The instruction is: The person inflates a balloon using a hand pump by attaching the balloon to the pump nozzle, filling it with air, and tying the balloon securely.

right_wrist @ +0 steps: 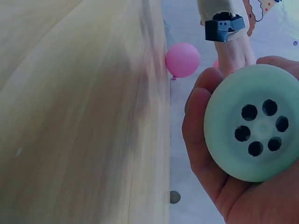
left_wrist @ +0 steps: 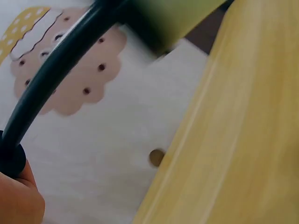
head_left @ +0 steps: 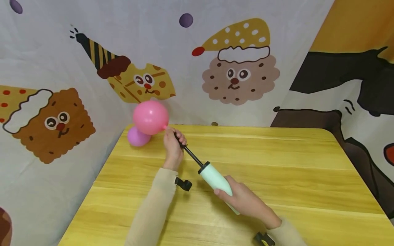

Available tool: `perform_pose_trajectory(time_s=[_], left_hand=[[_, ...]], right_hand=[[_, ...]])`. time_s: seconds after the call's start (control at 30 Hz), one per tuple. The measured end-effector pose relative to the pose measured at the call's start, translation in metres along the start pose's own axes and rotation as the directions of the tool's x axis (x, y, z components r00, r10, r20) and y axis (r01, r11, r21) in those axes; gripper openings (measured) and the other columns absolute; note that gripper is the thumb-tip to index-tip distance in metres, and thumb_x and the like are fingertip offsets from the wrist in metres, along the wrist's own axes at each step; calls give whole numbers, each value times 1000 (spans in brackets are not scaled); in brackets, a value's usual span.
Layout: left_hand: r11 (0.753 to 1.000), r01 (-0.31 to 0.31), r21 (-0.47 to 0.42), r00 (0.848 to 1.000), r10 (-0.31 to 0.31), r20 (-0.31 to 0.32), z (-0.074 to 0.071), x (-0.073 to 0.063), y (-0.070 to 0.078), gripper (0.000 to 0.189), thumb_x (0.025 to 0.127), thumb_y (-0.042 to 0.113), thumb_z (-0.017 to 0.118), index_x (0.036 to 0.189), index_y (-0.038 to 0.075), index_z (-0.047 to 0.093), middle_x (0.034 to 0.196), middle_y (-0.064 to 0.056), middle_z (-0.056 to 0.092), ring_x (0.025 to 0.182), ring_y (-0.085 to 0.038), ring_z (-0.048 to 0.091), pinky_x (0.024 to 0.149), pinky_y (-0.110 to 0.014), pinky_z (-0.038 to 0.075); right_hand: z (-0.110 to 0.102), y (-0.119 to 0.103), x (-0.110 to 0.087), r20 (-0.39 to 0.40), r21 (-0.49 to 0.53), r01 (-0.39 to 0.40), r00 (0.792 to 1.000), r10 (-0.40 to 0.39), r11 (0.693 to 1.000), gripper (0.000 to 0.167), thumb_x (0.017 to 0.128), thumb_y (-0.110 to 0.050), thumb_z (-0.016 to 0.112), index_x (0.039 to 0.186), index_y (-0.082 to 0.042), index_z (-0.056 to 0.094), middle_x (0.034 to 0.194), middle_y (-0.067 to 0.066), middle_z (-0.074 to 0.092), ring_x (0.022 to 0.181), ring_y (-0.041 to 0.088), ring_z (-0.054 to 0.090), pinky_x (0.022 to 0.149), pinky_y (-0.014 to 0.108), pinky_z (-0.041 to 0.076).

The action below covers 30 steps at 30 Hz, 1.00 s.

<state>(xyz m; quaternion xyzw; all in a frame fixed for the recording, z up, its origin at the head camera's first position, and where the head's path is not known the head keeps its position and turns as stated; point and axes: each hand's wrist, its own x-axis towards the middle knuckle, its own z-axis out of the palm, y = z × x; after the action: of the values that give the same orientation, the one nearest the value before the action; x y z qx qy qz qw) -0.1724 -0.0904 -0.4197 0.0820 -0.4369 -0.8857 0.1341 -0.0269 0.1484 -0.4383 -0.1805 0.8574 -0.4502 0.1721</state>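
A mint-green hand pump with a black rod slants over the table between my two hands. My right hand grips its green barrel, whose round end with several holes faces the right wrist camera. At the far end, my left hand grips the black end piece. A round, inflated pink balloon stands out just beyond that hand, its neck at the fingers. In the left wrist view the barrel is blurred, and only part of the left hand shows.
Behind the pink balloon, a smaller purple balloon rests at the table's far left corner. The wooden table backs onto a hanging cloth printed with cartoon foods. Black camera mounts sit on both wrists.
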Motion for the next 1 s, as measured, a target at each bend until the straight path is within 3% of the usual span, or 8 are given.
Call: perform_pose_trajectory(time_s=[0.23,0.47,0.8,1.0], left_hand=[[996,58,64,995,-63,82,14,-26,-15,39,113,22,30,78,14,44,64,4,44,50,-7,41,46,-19,37],[994,67,81,991,-76,110,18,-38,-20,45,115,36,31,79,14,46,66,4,45,51,-7,43,48,-20,39],[997,63,41,994,-67,89,16,-32,-20,40,114,25,33,78,12,45,62,4,44,48,-7,41,44,-20,37],[1000,9,-3,1000,-9,27,7,-6,-6,43,114,27,34,75,13,45,62,4,45,48,-6,41,43,-19,37]], right_hand=[[2,-10,17,-45,52,18,999,-16,998,59,105,-45,60,133,6,50,86,6,63,65,16,62,50,32,54],[0,-15,30,-41,85,13,999,-10,996,59,105,-45,60,134,5,50,82,6,63,59,17,62,46,33,54],[3,-15,23,-30,124,-21,999,25,992,62,103,-44,63,135,6,48,85,9,63,63,18,62,49,33,54],[2,-9,9,-30,98,-48,998,52,994,64,102,-49,63,137,3,49,88,7,65,65,18,63,49,33,54]])
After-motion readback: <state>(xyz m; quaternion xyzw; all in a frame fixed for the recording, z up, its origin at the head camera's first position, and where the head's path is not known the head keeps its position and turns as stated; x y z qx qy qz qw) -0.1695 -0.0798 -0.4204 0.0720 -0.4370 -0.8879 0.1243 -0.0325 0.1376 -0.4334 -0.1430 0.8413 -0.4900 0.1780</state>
